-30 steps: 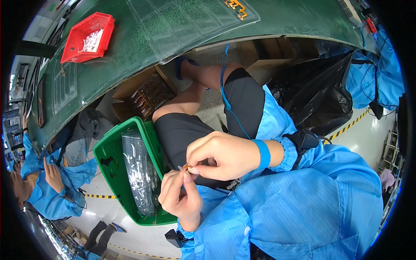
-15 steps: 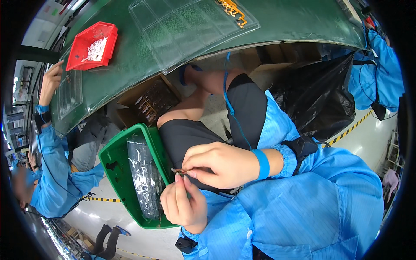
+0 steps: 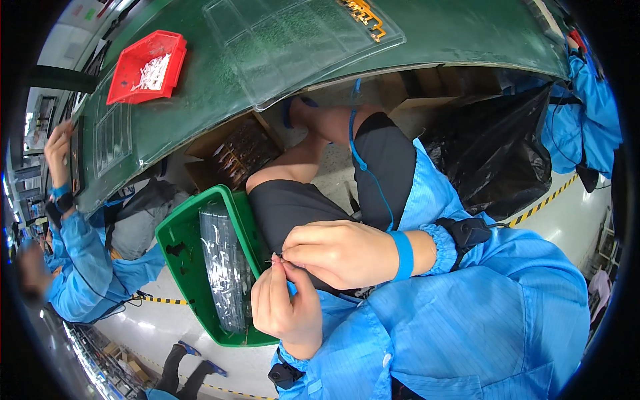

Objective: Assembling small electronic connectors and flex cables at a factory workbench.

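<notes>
Above my lap, my left hand (image 3: 288, 310) and my right hand (image 3: 340, 255) meet at their fingertips, both pinched together. Between them is a tiny dark piece, mostly covered by the fingers and too small to name. A blue band circles my right wrist. Just left of my hands, a green plastic bin (image 3: 175, 283) holds a stack of clear plastic trays (image 3: 223, 270) with small pale and dark bits in them. My left hand is beside the bin's right rim.
The green table (image 3: 467, 40) carries a red bin (image 3: 148, 67) of small white pieces, a clear compartment tray (image 3: 267, 53) and orange flexible strips (image 3: 365, 19). Under it are a cardboard box (image 3: 243, 150) and a black plastic bag (image 3: 490, 153). A co-worker's hand (image 3: 59, 152) is at the left.
My fingertips have closed further over the small piece, hiding more of it. The co-worker's hand at the left has moved away from the red bin. The whole view has shifted slightly.
</notes>
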Tool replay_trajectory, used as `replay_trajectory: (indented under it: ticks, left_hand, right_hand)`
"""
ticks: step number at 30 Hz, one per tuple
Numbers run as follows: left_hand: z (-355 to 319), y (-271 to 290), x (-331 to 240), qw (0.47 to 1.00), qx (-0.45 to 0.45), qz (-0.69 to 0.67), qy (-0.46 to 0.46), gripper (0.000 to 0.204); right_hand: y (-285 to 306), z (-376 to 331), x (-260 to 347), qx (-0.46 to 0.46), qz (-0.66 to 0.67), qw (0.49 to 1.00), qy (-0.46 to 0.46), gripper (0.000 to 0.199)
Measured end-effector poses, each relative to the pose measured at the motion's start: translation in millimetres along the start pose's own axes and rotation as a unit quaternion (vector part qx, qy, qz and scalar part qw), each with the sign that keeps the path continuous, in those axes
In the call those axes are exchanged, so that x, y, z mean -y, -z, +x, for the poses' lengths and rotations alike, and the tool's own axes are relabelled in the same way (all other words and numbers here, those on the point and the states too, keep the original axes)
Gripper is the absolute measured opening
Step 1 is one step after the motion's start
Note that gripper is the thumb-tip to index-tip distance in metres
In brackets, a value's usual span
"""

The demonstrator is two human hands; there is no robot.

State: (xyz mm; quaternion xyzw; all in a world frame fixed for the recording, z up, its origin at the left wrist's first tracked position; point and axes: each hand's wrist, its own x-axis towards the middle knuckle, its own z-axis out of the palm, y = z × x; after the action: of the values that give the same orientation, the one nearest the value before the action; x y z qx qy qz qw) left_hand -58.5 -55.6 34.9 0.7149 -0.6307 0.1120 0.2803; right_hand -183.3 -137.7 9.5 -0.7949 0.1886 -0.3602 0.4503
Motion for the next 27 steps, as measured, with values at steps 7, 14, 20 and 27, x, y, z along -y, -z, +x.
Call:
replay_trajectory:
  ticks: [7, 14, 20, 27]
  left_hand:
    - [2.9, 0.4, 3.6, 0.997, -0.003, -0.068, 0.029, 0.014]
    - [0.5, 4.4, 9.9, 0.967, 0.040, -0.202, 0.150, 0.010]
    - [-2.1, 7.3, 13.6, 0.942, 0.058, -0.264, 0.198, 0.010]
    - [-17.5, 7.7, 58.5, 0.876, -0.078, -0.280, 0.384, 0.014]
  right_hand:
    - [-2.5, -2.5, -1.3, -0.014, 0.044, 0.999, -0.011, 0.015]
    - [1.6, -1.5, -4.5, -0.020, 0.147, 0.987, -0.066, 0.011]
    - [11.7, 3.6, -3.0, 0.017, 0.187, 0.978, -0.095, 0.011]
    - [8.0, -0.5, -13.5, 0.026, 0.437, 0.864, -0.249, 0.017]
